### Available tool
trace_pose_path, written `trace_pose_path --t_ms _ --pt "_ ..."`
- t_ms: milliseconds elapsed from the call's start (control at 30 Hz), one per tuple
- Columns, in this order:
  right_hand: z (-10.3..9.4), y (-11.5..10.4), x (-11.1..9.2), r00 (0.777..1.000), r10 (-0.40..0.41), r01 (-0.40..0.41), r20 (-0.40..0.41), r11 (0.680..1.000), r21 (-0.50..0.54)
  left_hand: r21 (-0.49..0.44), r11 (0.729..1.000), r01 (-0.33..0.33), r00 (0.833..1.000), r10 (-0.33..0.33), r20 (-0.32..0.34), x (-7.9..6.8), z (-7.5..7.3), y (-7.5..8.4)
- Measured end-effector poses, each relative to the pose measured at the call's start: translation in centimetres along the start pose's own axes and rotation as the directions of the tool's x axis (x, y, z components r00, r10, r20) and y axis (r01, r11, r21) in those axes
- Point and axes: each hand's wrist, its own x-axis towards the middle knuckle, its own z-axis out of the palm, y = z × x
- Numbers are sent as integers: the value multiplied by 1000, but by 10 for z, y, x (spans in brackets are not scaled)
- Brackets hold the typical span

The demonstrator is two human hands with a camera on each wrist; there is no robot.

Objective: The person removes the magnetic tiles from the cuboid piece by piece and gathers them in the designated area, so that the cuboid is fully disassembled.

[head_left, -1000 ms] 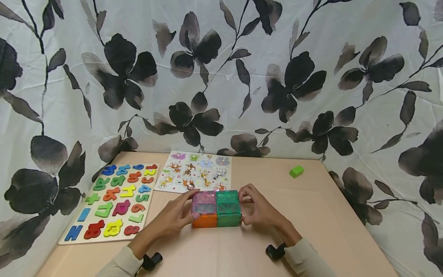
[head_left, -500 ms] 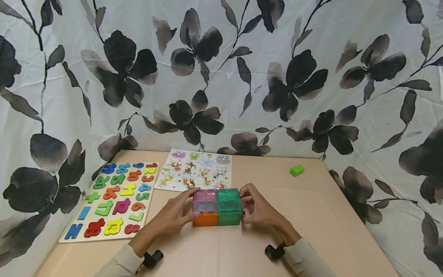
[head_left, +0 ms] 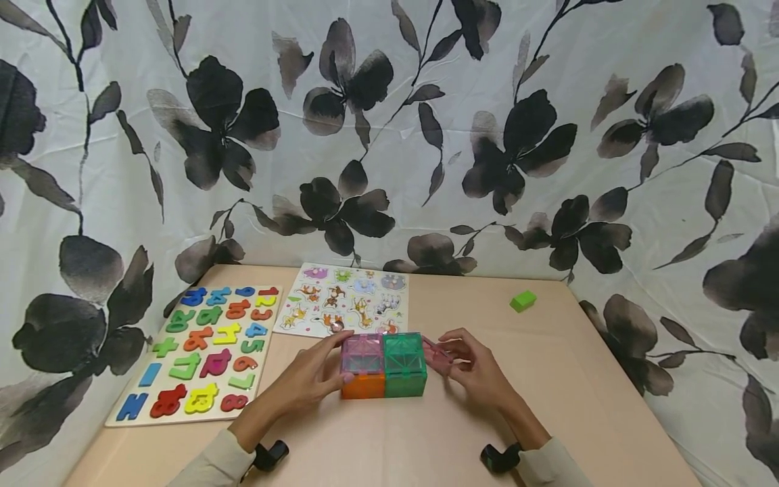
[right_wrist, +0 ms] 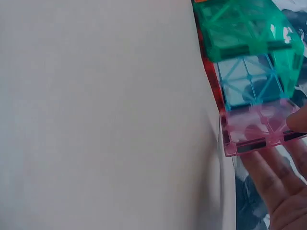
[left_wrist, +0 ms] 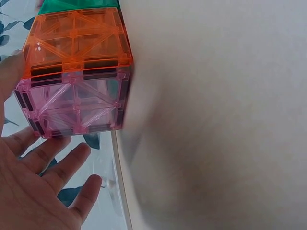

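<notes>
A box of translucent magnetic tiles [head_left: 404,353] stands mid-table, pink and green on top, orange and green in front. My left hand [head_left: 307,373] holds its left end, thumb at the front corner and index finger at the back top corner. Its other fingers spread beside the pink end tile [left_wrist: 76,103] in the left wrist view. My right hand [head_left: 485,370] pinches a pink square tile [right_wrist: 254,125] between thumb and fingers, angled outward at the box's right end. A light-blue tile [right_wrist: 248,80] shows beyond it, below the green one [right_wrist: 240,28].
To the left lies a board of colourful letters and numbers [head_left: 201,365]. Behind the box is an animal picture board [head_left: 347,301]. A small green block [head_left: 522,301] sits at the back right. A floral curtain [head_left: 426,162] hangs behind the table.
My right hand has moved to the right, and the pink tile it pinches now sticks out from the box's right end. The left hand and box stay nearly in place.
</notes>
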Motion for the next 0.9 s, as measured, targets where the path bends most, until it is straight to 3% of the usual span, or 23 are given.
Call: trace_pose_path --t_ms 233,333,433,633,767,900 --pt "-11 4 -3 992 -30 26 -126 999 -33 4 1000 0 1000 0 -2 -1 1 -2" --pt "-17 4 0 979 22 -32 -200 998 -47 -2 1000 -1 1000 1 -4 -1 0 -1" --pt "-28 6 7 964 103 -105 -244 994 4 -4 1000 -1 1000 1 -5 -1 0 -1" --pt "-47 16 31 951 223 -196 -215 970 141 -1 1000 -6 1000 6 -11 -2 0 -1" --pt "-49 24 50 946 276 -238 -173 948 209 2 1000 -7 1000 7 -15 -2 0 -1" --pt "-45 27 69 929 340 -310 -148 931 195 -4 1000 -7 1000 7 -14 -2 1 -1"
